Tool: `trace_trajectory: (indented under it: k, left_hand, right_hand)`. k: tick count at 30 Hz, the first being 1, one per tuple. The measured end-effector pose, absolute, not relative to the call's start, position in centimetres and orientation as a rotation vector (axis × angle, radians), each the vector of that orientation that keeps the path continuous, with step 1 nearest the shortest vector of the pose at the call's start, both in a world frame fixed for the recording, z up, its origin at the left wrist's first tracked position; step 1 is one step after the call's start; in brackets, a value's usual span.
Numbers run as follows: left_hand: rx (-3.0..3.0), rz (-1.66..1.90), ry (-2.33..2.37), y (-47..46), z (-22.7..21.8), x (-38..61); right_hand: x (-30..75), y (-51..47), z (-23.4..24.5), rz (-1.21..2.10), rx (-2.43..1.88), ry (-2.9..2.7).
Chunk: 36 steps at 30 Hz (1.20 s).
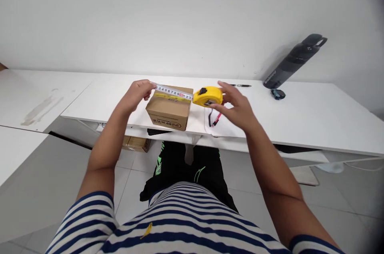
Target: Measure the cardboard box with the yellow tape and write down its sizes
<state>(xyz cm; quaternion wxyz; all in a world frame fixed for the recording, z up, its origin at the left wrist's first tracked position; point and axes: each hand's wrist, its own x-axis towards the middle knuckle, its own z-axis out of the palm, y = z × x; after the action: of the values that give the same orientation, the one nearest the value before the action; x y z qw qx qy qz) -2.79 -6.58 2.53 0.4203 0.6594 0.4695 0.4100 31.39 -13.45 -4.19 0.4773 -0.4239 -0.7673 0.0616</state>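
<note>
A small brown cardboard box (168, 110) with dark printing on its front sits near the table's front edge. My right hand (235, 106) grips the yellow case of a tape measure (207, 96) just right of the box. From the case a numbered blade (171, 91) runs left over the box's top. Between its fingertips my left hand (136, 95) pinches the free end of the blade, at the box's left side. A black wrist strap (211, 120) hangs below the case. Whether the blade touches the box, I cannot tell.
On the white table (315, 118) a tall dark bottle (292, 62) stands at the back right, with a small dark round item (278, 94) before it. A pen (242, 85) lies by the wall. A pink-and-black object (216, 119) rests right of the box. Another carton (136, 143) is below the table.
</note>
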Motion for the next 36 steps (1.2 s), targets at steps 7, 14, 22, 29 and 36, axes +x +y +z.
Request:
trace_trajectory:
  k: [7,14,22,29,36]
  left_hand:
    - [1.646,0.825,1.426,-3.4,-1.9,-5.3]
    - [1.546,0.668,1.372,-3.5,-4.1,-3.8]
    - [1.479,0.699,1.383,-3.6,-3.7,-3.9]
    - [1.457,0.706,1.392,-4.1,-4.0,-4.1]
    - [1.446,0.692,1.322,-3.9,-4.8,-4.1]
  right_hand:
    - [33.6,-11.4,-4.4,0.394,-1.158,-1.814]
    - [29.2,-11.4,-4.2,0.136,-1.057,-1.968]
    - [29.5,-11.5,-5.3,0.1,-1.071,-1.964]
    - [31.0,-12.3,-3.6,0.092,-1.041,-2.058]
    - [31.7,-12.7,-4.4,0.134,-1.124,-2.003]
